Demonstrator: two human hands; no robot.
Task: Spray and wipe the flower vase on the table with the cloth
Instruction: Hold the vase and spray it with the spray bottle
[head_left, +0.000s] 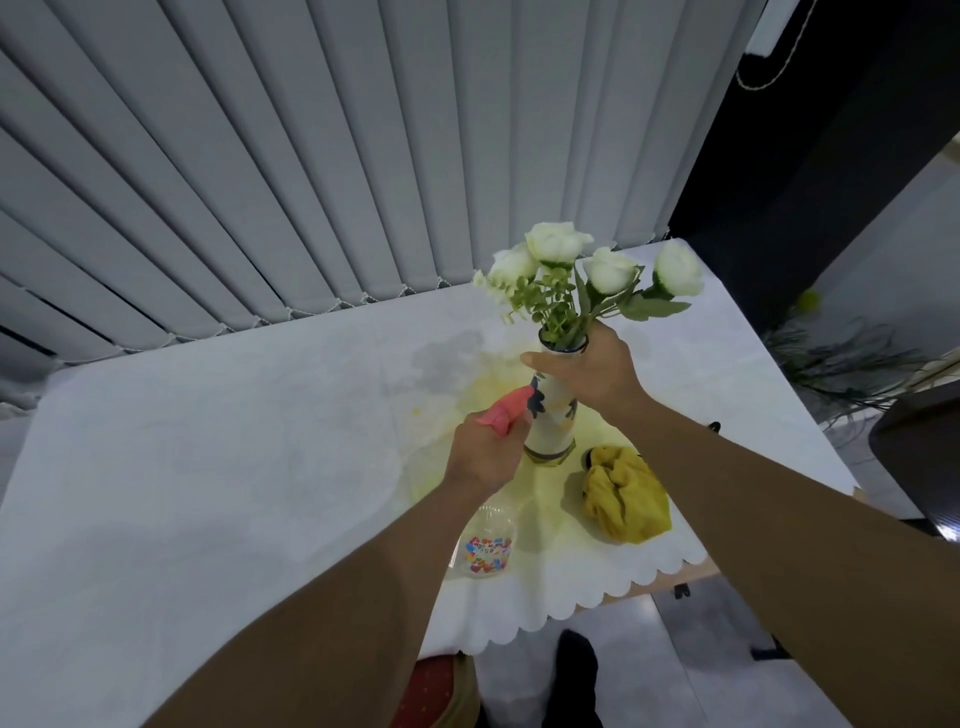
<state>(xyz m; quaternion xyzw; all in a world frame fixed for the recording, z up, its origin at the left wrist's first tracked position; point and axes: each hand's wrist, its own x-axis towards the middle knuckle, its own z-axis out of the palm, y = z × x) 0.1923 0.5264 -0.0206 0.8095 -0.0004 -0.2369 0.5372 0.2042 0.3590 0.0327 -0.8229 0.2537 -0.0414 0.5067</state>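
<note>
A white vase (551, 427) with dark flower marks and a dark band at its foot stands on the table, holding white roses (558, 243) with green leaves. My right hand (592, 370) grips the vase around its neck. My left hand (483, 456) holds a spray bottle with a pink head (508, 411). The pink nozzle points at the vase's side, almost touching it. The bottle's clear body (485, 545), with a colourful label, hangs below my wrist. A crumpled yellow cloth (623, 494) lies on the table just right of the vase.
The white tablecloth (208, 467) has a scalloped edge at the front right and yellowish stains around the vase. Grey vertical blinds (311, 156) hang behind the table. A dark chair (919, 441) and plant fronds are at the right. A red seat (431, 686) shows below.
</note>
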